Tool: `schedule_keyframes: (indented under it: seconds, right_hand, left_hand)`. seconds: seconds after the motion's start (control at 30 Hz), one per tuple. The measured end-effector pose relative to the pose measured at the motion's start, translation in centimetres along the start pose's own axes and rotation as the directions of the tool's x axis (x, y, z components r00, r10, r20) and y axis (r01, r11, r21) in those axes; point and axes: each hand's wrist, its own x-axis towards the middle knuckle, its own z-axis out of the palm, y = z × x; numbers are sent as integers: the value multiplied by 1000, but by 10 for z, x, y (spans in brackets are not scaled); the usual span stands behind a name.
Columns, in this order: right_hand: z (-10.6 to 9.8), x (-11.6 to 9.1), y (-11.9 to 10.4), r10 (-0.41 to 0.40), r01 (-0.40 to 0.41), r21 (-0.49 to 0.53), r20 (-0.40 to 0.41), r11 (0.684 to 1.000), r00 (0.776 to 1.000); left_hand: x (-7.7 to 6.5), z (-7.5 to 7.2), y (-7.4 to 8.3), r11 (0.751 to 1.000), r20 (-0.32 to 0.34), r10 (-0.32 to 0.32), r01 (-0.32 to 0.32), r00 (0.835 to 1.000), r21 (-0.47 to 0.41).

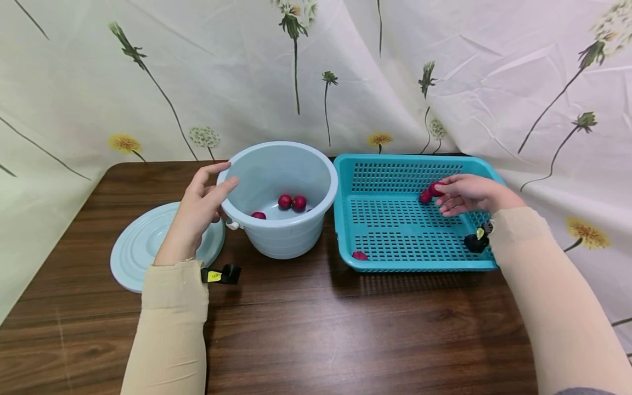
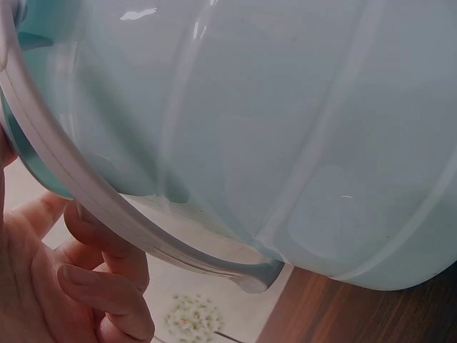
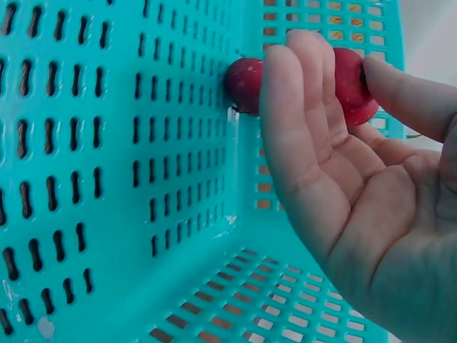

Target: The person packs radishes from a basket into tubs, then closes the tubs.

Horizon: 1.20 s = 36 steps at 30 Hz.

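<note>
My left hand [image 1: 195, 211] grips the left rim of the pale blue bucket [image 1: 283, 241], its thumb over the edge. In the left wrist view, curled fingers [image 2: 107, 286] show beside the bucket's handle [image 2: 161, 243]. Several red plums [image 1: 298, 203] lie on the bucket's floor. Inside the turquoise basket, my right hand [image 1: 466, 196] pinches a red plum [image 3: 355, 89] between thumb and fingertips. Another plum [image 3: 245, 80] lies close by against the basket's back part. A further plum [image 1: 360, 255] sits in the basket's front left corner.
The slotted turquoise basket [image 1: 415, 266] stands right of the bucket on the dark wooden table [image 1: 316, 329]. A pale blue round lid [image 1: 130, 252] lies at the left, partly under my left forearm. Behind the table hangs a white flower-print cloth [image 1: 237, 82].
</note>
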Motion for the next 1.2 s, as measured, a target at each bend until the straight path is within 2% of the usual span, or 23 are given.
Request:
schedule_keyframes:
  seconds: [0.17, 0.43, 0.83, 1.2]
  right_hand:
    - [3, -4, -5, -34, 34, 3, 3, 999, 999]
    - [9, -11, -12, -103, 103, -8, -41, 995, 994]
    - [23, -17, -33, -154, 153, -35, -7, 988, 988]
    - [46, -26, -55, -215, 219, -86, 56, 972, 975]
  left_hand:
    - [0, 0, 0, 1000, -2, -2, 2, 1000, 1]
    - [1, 1, -1, 1000, -2, -1, 1, 1000, -1]
    - [2, -1, -2, 1000, 0, -6, 6, 1000, -2]
    - [1, 0, -1, 1000, -2, 8, -8, 1000, -2]
